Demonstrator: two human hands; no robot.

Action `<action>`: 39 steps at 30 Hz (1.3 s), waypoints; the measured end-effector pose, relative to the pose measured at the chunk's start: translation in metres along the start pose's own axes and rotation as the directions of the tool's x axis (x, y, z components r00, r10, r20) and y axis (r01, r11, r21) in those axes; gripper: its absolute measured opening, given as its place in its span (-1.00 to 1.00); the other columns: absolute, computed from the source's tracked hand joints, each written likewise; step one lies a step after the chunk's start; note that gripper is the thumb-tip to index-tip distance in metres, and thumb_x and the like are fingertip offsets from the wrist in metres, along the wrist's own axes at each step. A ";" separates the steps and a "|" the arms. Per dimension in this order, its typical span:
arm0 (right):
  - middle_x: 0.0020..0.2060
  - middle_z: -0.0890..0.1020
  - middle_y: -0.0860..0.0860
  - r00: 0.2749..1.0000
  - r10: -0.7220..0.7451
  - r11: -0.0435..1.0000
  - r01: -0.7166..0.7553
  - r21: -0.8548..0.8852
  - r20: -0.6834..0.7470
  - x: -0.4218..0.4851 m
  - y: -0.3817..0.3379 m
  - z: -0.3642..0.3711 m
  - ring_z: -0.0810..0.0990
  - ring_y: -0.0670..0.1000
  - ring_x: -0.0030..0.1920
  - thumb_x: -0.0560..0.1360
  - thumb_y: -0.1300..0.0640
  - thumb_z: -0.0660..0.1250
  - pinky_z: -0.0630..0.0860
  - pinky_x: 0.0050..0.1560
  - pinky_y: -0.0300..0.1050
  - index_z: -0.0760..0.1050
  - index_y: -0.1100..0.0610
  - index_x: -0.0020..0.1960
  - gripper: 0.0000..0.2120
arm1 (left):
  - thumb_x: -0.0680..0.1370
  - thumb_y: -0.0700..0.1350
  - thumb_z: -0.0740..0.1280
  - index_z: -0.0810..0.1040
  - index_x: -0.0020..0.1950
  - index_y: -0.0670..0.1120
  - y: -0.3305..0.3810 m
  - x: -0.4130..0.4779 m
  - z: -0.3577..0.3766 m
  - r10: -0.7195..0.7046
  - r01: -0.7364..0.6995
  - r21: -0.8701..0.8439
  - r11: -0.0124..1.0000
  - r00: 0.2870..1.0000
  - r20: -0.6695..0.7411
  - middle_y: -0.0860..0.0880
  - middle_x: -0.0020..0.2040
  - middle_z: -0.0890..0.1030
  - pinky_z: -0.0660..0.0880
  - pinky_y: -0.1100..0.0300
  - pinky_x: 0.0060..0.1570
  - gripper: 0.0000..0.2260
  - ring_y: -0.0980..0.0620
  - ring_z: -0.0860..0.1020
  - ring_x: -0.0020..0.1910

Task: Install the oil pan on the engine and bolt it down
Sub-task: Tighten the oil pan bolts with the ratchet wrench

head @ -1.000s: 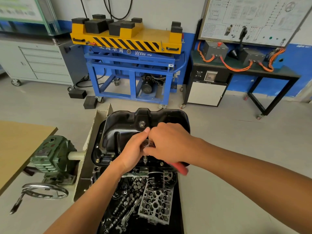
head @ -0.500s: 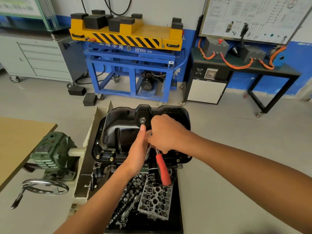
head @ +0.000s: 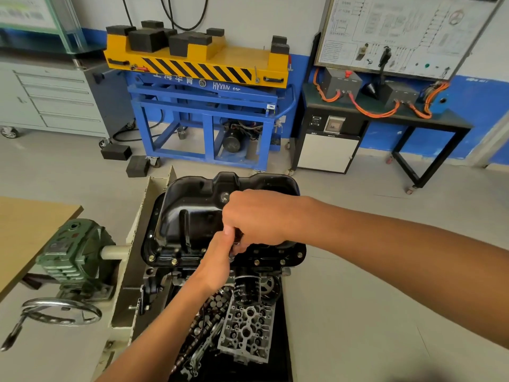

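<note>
Where the oil pan (head: 192, 216) sits: on top of the engine (head: 151, 285), flange down on the block.
Flange bolts (head: 174, 261): several heads show along the near edge.
Right hand (head: 256, 216): clenched round a metal tool (head: 237, 240) over the pan's near edge; most of the tool is hidden.
Left hand (head: 219, 261): just under the right hand, thumb up against the tool; fingers hidden, so I cannot tell whether it grasps.
Below the engine: oil filter (head: 248, 289), cylinder head (head: 248, 329).
Left side: green gearbox (head: 74, 257) with handwheel (head: 62, 315), beside a wooden surface (head: 27, 230).
</note>
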State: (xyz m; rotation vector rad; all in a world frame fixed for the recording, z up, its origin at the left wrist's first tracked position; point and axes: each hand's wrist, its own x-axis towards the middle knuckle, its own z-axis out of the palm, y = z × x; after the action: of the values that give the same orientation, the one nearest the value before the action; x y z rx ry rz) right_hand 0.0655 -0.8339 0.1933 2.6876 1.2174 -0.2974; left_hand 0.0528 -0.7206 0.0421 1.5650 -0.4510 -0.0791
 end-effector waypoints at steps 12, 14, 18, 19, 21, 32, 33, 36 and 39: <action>-0.35 0.41 0.00 0.995 -0.092 0.979 0.082 -0.186 -0.048 0.001 0.000 0.008 0.34 -0.02 -0.45 0.52 0.29 0.32 0.16 -0.49 -0.15 0.44 0.13 -0.20 -0.85 | 0.51 -0.08 0.26 0.59 0.20 0.05 -0.014 -0.027 -0.025 0.069 -0.061 0.143 0.988 0.996 -0.048 -0.01 0.09 0.66 0.51 0.07 0.22 -0.72 -0.03 0.61 0.15; -0.39 0.30 -0.02 0.994 -0.013 0.997 0.005 -0.073 -0.105 0.002 0.000 0.013 0.32 -0.04 -0.47 0.53 0.24 0.35 0.18 -0.49 -0.16 0.28 0.10 -0.33 -0.67 | 0.55 -0.07 0.37 0.61 0.16 0.22 -0.013 -0.029 -0.021 0.133 -0.090 0.283 0.955 0.982 -0.136 0.15 0.06 0.69 0.55 0.22 0.14 -0.76 0.08 0.65 0.09; -0.36 0.37 -0.01 0.956 0.262 0.949 -0.231 0.212 -0.133 0.007 -0.003 0.023 0.41 -0.04 -0.45 0.52 0.15 0.41 0.23 -0.49 -0.17 0.24 0.04 -0.33 -0.61 | 0.55 -0.14 0.46 0.68 0.02 0.17 -0.010 -0.014 -0.018 0.217 -0.112 0.401 0.909 0.950 -0.226 0.21 -0.09 0.71 0.58 0.28 -0.06 -0.81 0.15 0.68 -0.12; -0.36 0.39 -0.01 0.943 0.304 0.933 -0.267 0.240 -0.133 0.008 -0.004 0.025 0.42 -0.04 -0.45 0.51 0.15 0.42 0.24 -0.50 -0.17 0.26 0.04 -0.32 -0.62 | 0.54 -0.17 0.47 0.70 -0.03 0.09 -0.010 -0.009 -0.019 0.239 -0.113 0.447 0.888 0.942 -0.236 0.19 -0.13 0.71 0.59 0.26 -0.10 -0.87 0.16 0.67 -0.15; -0.38 0.42 0.00 0.923 0.363 0.903 -0.314 0.292 -0.129 0.010 -0.003 0.026 0.43 -0.03 -0.45 0.49 0.18 0.43 0.26 -0.50 -0.16 0.31 0.07 -0.33 -0.66 | 0.54 -0.20 0.47 0.71 -0.10 -0.07 -0.009 -0.001 -0.022 0.255 -0.108 0.502 0.858 0.938 -0.234 0.15 -0.22 0.70 0.59 0.22 -0.17 -0.94 0.16 0.66 -0.22; -0.40 0.28 -0.02 0.988 0.081 0.996 -0.086 -0.031 -0.129 0.011 0.013 0.006 0.29 -0.04 -0.48 0.47 0.32 0.37 0.11 -0.49 -0.17 0.13 0.05 -0.35 -0.54 | 0.53 -0.04 0.43 0.71 -0.11 -0.22 0.001 0.012 -0.036 0.211 -0.149 0.425 0.893 0.972 -0.103 -0.10 -0.25 0.71 0.57 -0.11 -0.21 -0.76 -0.19 0.65 -0.26; -0.41 0.26 -0.02 0.991 0.019 0.996 -0.030 -0.084 -0.129 0.010 0.015 0.004 0.27 -0.05 -0.48 0.49 0.30 0.35 0.09 -0.49 -0.16 0.12 0.04 -0.36 -0.54 | 0.53 -0.09 0.45 0.73 -0.09 -0.14 0.001 0.011 -0.037 0.196 -0.140 0.414 0.900 0.976 -0.095 0.00 -0.22 0.72 0.60 -0.01 -0.18 -0.87 -0.06 0.67 -0.24; -0.43 0.26 -0.02 0.990 -0.100 0.982 0.082 -0.170 -0.103 0.010 0.019 0.004 0.28 -0.03 -0.49 0.50 0.26 0.35 0.12 -0.49 -0.14 0.15 0.04 -0.40 -0.55 | 0.53 -0.21 0.46 0.72 0.03 0.00 0.003 0.006 -0.040 0.153 -0.137 0.348 0.927 0.988 -0.017 0.13 -0.06 0.74 0.57 0.26 -0.01 -0.86 0.14 0.70 -0.04; -0.43 0.27 -0.01 0.984 -0.160 0.963 0.139 -0.229 -0.075 0.011 0.017 0.008 0.26 -0.02 -0.49 0.49 0.32 0.31 0.17 -0.48 -0.15 0.22 0.06 -0.39 -0.61 | 0.54 -0.21 0.44 0.72 0.12 -0.10 0.005 0.002 -0.047 0.113 -0.133 0.340 0.931 0.990 0.080 0.09 0.06 0.72 0.55 0.26 0.11 -0.83 0.12 0.67 0.10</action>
State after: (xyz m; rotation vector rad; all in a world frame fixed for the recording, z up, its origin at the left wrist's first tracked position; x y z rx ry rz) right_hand 0.0840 -0.8390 0.1842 2.4470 1.3941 -0.0499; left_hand 0.0694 -0.6769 0.0497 1.8778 -0.6348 0.0547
